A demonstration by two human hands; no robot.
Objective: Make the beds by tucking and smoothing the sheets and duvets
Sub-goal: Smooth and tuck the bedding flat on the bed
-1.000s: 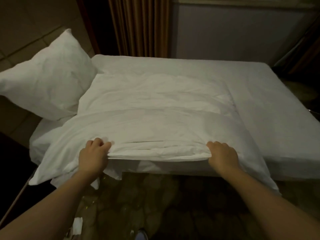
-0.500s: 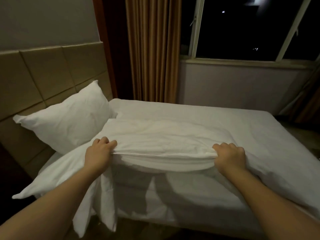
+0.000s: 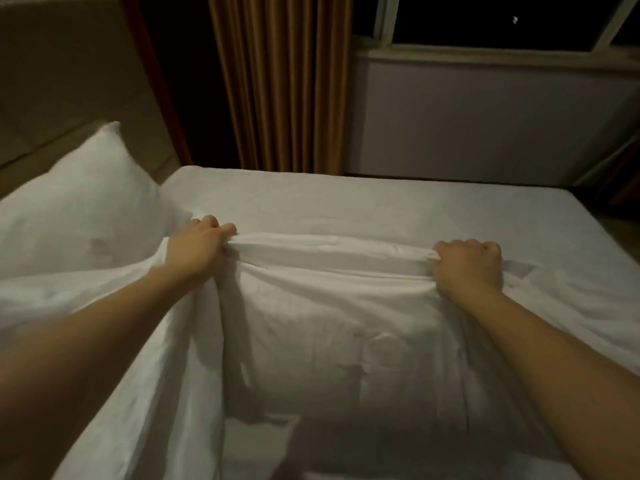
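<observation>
Dim, warm indoor light; soft motion blur throughout, wide-angle bending at edges, dark shadows under the duvet [image 3: 332,341].

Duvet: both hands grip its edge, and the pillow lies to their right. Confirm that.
Wrong side. The head view shows the pillow lying to the left of the left hand. That hand and the right hand do both grip the duvet edge.

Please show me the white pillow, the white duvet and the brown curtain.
White soft pillow [image 3: 79,216], head view: its middle.
White crumpled duvet [image 3: 329,341], head view: its draped middle.
Brown pleated curtain [image 3: 277,81], head view: its pleats.
</observation>
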